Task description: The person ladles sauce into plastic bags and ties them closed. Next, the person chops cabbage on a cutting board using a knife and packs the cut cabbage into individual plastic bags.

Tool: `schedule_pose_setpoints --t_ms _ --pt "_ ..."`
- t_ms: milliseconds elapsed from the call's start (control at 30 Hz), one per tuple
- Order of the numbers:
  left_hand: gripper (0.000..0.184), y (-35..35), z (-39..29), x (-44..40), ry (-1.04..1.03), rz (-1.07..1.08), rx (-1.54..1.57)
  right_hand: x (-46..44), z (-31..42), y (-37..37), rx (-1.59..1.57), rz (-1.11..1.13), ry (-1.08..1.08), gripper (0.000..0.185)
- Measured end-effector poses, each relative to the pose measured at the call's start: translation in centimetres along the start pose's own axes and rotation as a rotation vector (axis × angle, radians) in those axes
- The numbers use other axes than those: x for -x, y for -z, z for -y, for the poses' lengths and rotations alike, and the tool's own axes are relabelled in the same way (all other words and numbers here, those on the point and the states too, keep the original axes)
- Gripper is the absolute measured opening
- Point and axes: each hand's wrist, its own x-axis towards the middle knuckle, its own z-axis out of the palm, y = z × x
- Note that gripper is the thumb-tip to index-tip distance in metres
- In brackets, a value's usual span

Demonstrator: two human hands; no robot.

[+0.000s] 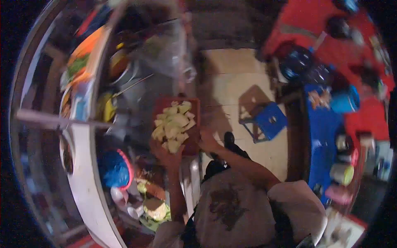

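A red rectangular tray (191, 142) sits on the counter, heaped with pale yellowish cut pieces (175, 124) whose kind I cannot make out. My left hand (167, 155) is at the near left corner, its thumb and fingers curved around the nearest pieces; the fingertips are blurred. On the other side, my right hand (208, 142) grips the tray's right edge, with part of its fingers hidden or dim.
Left of the tray are a blue basin with a pink rim (129, 169), leafy vegetables (156, 211) and a white shelf (89, 182). A blue stool (271, 121) stands on the tiled floor (233, 66). Blue (320, 155) and red table coverings (297, 18) lie right.
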Motion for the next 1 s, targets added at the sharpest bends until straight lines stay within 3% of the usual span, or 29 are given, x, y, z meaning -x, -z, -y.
schedule_pose_setpoints --t_ms 67,100,167,233,267,333,367,433,467,500,533,567,600,667,700,767,800,833,900,933,1000 --pt "0.109 -1.6 -2.6 1.5 -0.066 0.104 -0.022 2.1 0.3 5.2 -0.030 -0.142 0.076 0.023" --pt "0.112 -2.4 -4.9 2.5 -0.045 0.161 -0.230 2.9 5.0 11.1 -0.100 -0.076 -0.006 0.023" --pt "0.116 -4.3 -9.0 3.0 -0.108 0.243 -0.398 4.9 6.3 16.2 -0.155 -0.094 -0.125 0.025" --pt "0.126 -6.7 -12.8 3.0 0.112 0.509 -0.482 7.5 3.3 17.9 -0.141 -0.261 -0.078 0.031" --pt "0.126 -8.6 -14.0 3.1 0.047 0.535 -0.460 8.8 1.8 18.8 -0.128 -0.336 -0.069 0.034" --pt "0.133 -13.2 -15.3 4.1 -0.297 0.481 -0.116 11.6 -1.6 20.8 -0.065 -0.373 -0.117 0.035" --pt "0.133 -15.2 -16.5 4.8 -0.335 0.505 -0.109 13.1 -3.1 21.7 -0.047 -0.395 -0.141 0.036" --pt "0.132 -19.3 -19.8 5.7 -0.556 0.628 -0.038 16.1 -7.1 23.5 -0.232 -0.569 -0.714 0.031" --pt "0.132 -21.2 -21.9 6.1 -0.647 0.674 -0.008 18.0 -10.7 23.8 -0.096 -0.668 -0.700 0.029" --pt "0.130 -22.2 -24.7 6.7 -0.745 0.703 0.062 19.9 -13.9 24.2 0.043 -0.760 -0.691 0.028" --pt "0.127 -23.5 -27.0 7.5 -0.839 0.730 0.133 21.6 -15.6 26.0 -0.134 -0.875 -0.778 0.036" --pt "0.121 -25.4 -28.3 8.2 -0.911 0.831 0.103 23.1 -15.9 28.9 -0.201 -0.915 -0.872 0.028" --pt "0.110 -24.6 -32.2 8.1 -0.933 1.008 0.185 25.3 -19.1 29.0 -0.293 -1.017 -0.887 0.028" --pt "0.093 -28.0 -36.0 9.9 -0.782 1.471 -0.008 29.0 -24.1 32.7 -0.146 -1.220 -0.945 0.028" --pt "0.085 -30.4 -34.7 11.0 -0.998 1.425 -0.179 29.8 -26.8 33.8 -0.046 -1.359 -0.889 0.033" --pt "0.071 -33.4 -36.5 13.3 -1.045 1.552 -0.409 31.5 -31.8 37.7 -0.038 -1.495 -1.037 0.041" --pt "0.065 -34.2 -36.9 14.4 -0.855 1.727 -0.458 32.2 -33.2 38.6 -0.027 -1.554 -1.125 0.043" --pt "0.065 -35.0 -36.1 15.2 -0.867 1.729 -0.498 32.2 -33.5 39.4 -0.063 -1.564 -1.141 0.043" --pt "0.057 -39.1 -33.2 15.9 -1.111 1.943 -0.307 30.9 -35.3 43.1 -0.114 -1.854 -1.211 0.043" --pt "0.057 -41.0 -32.8 16.1 -1.116 1.947 -0.346 30.1 -35.8 44.5 -0.148 -1.860 -1.227 0.043" --pt "0.050 -43.6 -32.7 16.3 -0.934 2.021 -0.281 28.9 -37.2 47.0 -0.324 -1.956 -1.462 0.042"
